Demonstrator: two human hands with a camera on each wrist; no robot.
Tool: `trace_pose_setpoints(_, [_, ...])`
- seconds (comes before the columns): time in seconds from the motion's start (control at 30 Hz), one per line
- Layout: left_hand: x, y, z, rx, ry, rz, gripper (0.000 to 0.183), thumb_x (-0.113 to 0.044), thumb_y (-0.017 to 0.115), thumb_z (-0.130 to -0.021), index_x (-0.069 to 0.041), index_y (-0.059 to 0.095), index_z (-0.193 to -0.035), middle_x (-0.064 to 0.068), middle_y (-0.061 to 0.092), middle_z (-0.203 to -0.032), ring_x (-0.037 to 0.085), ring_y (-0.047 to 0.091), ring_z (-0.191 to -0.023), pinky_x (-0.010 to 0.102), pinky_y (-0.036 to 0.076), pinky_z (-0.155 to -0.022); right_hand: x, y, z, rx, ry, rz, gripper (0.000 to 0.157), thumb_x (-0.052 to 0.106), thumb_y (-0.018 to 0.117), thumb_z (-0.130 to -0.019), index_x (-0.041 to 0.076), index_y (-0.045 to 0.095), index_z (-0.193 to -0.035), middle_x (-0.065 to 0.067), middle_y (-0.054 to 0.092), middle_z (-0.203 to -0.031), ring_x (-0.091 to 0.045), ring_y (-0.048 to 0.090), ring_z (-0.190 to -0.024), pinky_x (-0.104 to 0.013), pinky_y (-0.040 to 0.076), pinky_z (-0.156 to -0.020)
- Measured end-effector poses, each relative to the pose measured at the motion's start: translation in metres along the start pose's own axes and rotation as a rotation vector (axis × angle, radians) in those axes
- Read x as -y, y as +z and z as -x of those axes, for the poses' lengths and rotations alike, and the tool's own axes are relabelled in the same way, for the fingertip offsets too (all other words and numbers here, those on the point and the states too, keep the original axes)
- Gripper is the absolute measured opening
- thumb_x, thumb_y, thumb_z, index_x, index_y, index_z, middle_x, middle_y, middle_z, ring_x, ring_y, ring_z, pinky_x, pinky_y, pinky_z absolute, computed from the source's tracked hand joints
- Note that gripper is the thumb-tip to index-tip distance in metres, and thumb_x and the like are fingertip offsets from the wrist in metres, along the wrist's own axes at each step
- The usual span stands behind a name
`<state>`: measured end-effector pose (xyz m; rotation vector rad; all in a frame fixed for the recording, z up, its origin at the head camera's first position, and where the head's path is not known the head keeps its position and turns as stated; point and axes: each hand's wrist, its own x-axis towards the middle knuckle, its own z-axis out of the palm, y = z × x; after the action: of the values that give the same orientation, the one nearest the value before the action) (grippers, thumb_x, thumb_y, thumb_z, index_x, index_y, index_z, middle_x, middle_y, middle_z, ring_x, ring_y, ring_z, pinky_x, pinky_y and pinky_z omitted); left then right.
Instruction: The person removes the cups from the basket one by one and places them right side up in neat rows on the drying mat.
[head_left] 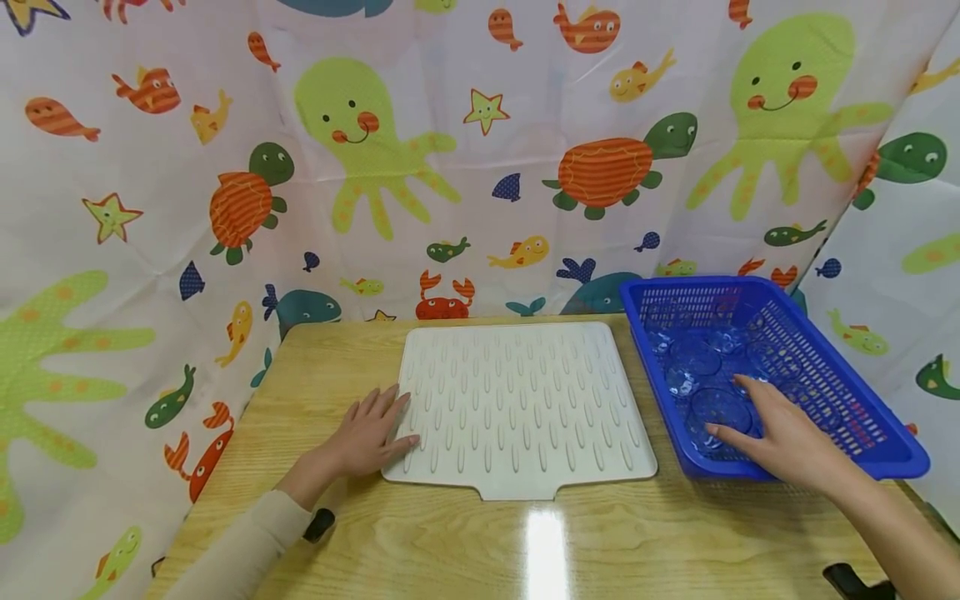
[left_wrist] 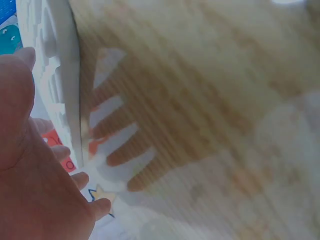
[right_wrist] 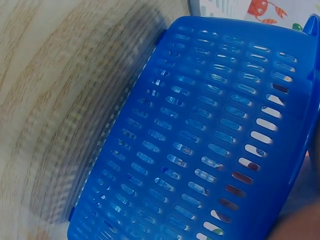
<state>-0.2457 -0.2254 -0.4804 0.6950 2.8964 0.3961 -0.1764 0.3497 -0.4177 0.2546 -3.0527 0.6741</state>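
A white draining board (head_left: 517, 408) with raised ridges lies on the table. My left hand (head_left: 371, 433) is at its left edge, fingers loosely spread and fingertips right at the rim. In the left wrist view the left hand (left_wrist: 45, 185) appears beside the board's raised side (left_wrist: 60, 80). On the right, a blue plastic basket (head_left: 667, 400) holds several clear drinking glasses (head_left: 693, 358). My right hand (head_left: 780, 433) reaches over its near side, thumb and forefinger spread apart around the nearest glass (head_left: 720, 407); the other fingers are hidden. The basket's slotted wall (right_wrist: 200, 135) fills the right wrist view.
The light wooden table (head_left: 420, 542) carries the board and the basket, which stand side by side with a narrow gap. A curtain (head_left: 487, 167) printed with sea animals hangs behind the table and along both sides.
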Motion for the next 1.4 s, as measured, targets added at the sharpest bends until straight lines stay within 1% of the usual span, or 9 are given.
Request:
trace_pose_setpoints(0.13, [0.004, 0.005, 0.003, 0.0, 0.003, 0.015, 0.073, -0.046, 0.052, -0.106, -0.002, 0.031, -0.16, 0.025, 0.021, -0.166, 0.054, 0.018, -0.15, 0.077, 0.016, -0.112, 0.0, 0.001, 0.0, 0.002, -0.007, -0.002, 0.093, 0.043, 0.073, -0.095, -0.02, 0.029, -0.148, -0.046, 0.039, -0.141, -0.065, 0.044, -0.121, -0.076, 0.042, -0.089])
trace_pose_setpoints(0.23, [0.007, 0.009, 0.004, 0.001, 0.006, 0.009, 0.068, -0.041, 0.047, -0.108, -0.002, 0.03, -0.161, 0.024, 0.02, -0.167, 0.054, 0.018, -0.15, 0.077, 0.016, -0.112, 0.0, 0.001, 0.0, 0.01, -0.007, -0.006, 0.094, 0.042, 0.073, -0.095, -0.021, 0.028, -0.148, -0.045, 0.04, -0.14, -0.064, 0.047, -0.119, -0.074, 0.044, -0.087])
trace_pose_setpoints(0.33, [0.007, 0.011, 0.004, 0.009, -0.001, 0.002, 0.063, -0.037, 0.041, -0.11, -0.003, 0.028, -0.162, 0.023, 0.019, -0.168, 0.052, 0.017, -0.151, 0.076, 0.016, -0.112, 0.0, 0.001, 0.0, 0.014, -0.005, -0.012, 0.095, 0.042, 0.075, -0.094, -0.021, 0.029, -0.147, -0.045, 0.041, -0.139, -0.064, 0.048, -0.119, -0.073, 0.045, -0.086])
trace_pose_setpoints(0.5, [0.005, 0.01, 0.004, 0.016, -0.016, 0.006, 0.06, -0.033, 0.04, -0.111, -0.001, 0.029, -0.161, 0.024, 0.018, -0.167, 0.053, 0.018, -0.15, 0.077, 0.016, -0.112, -0.001, 0.001, -0.002, 0.018, -0.004, -0.027, 0.096, 0.04, 0.078, -0.091, -0.022, 0.031, -0.146, -0.046, 0.043, -0.138, -0.063, 0.049, -0.119, -0.073, 0.045, -0.088])
trace_pose_setpoints(0.57, [0.004, 0.01, 0.003, 0.018, -0.022, 0.001, 0.06, -0.032, 0.04, -0.111, -0.001, 0.029, -0.16, 0.024, 0.018, -0.167, 0.052, 0.018, -0.15, 0.077, 0.016, -0.111, -0.001, 0.0, -0.002, 0.026, 0.001, -0.029, 0.096, 0.041, 0.079, -0.091, -0.023, 0.031, -0.145, -0.046, 0.044, -0.138, -0.062, 0.049, -0.12, -0.073, 0.045, -0.089])
trace_pose_setpoints(0.8, [0.007, 0.017, 0.0, 0.038, -0.048, -0.069, 0.062, -0.037, 0.037, -0.111, -0.006, 0.024, -0.163, 0.015, 0.012, -0.171, 0.048, 0.016, -0.153, 0.073, 0.016, -0.115, -0.002, -0.001, -0.004, 0.056, 0.013, -0.018, 0.096, 0.043, 0.078, -0.091, -0.023, 0.033, -0.144, -0.047, 0.045, -0.137, -0.062, 0.051, -0.12, -0.073, 0.045, -0.089])
trace_pose_setpoints(1.03, [0.001, 0.015, 0.003, 0.065, -0.052, -0.055, 0.065, -0.036, 0.039, -0.11, -0.003, 0.023, -0.163, 0.016, 0.013, -0.171, 0.05, 0.012, -0.153, 0.074, 0.011, -0.115, -0.002, -0.002, -0.006, 0.095, 0.039, -0.031, 0.097, 0.044, 0.077, -0.091, -0.022, 0.032, -0.146, -0.046, 0.046, -0.139, -0.061, 0.052, -0.121, -0.07, 0.048, -0.088])
trace_pose_setpoints(1.2, [-0.002, 0.014, 0.002, 0.072, -0.064, -0.078, 0.065, -0.037, 0.038, -0.111, -0.004, 0.019, -0.164, 0.013, 0.011, -0.172, 0.045, 0.01, -0.155, 0.073, 0.012, -0.116, -0.002, -0.002, -0.008, 0.107, 0.043, -0.05, 0.097, 0.044, 0.078, -0.09, -0.021, 0.032, -0.146, -0.045, 0.048, -0.137, -0.06, 0.053, -0.12, -0.069, 0.048, -0.088])
trace_pose_setpoints(1.4, [0.008, 0.026, -0.001, 0.015, -0.04, -0.094, 0.064, -0.042, 0.035, -0.111, -0.008, 0.022, -0.164, 0.008, 0.016, -0.172, 0.043, 0.013, -0.155, 0.074, 0.015, -0.114, -0.004, 0.0, -0.01, 0.123, 0.043, -0.065, 0.098, 0.044, 0.079, -0.089, -0.022, 0.032, -0.144, -0.046, 0.049, -0.136, -0.06, 0.054, -0.12, -0.069, 0.048, -0.09])
